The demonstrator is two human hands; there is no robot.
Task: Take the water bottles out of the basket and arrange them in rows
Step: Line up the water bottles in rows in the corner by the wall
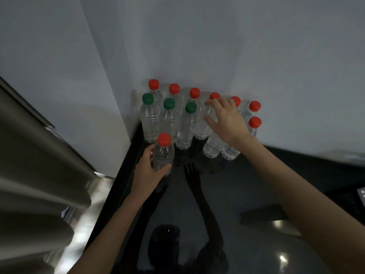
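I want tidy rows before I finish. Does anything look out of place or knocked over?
Nothing is spilled or fallen. Only the cap colours look mixed: the second row starts with three green caps but ends with a red cap at the right. The left hand holds one more red-capped bottle in front of the rows.

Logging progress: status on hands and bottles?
Left hand grips red-capped bottle, front. Right hand at second-row bottle, grip unclear. Rows stand against wall; nothing in the way.
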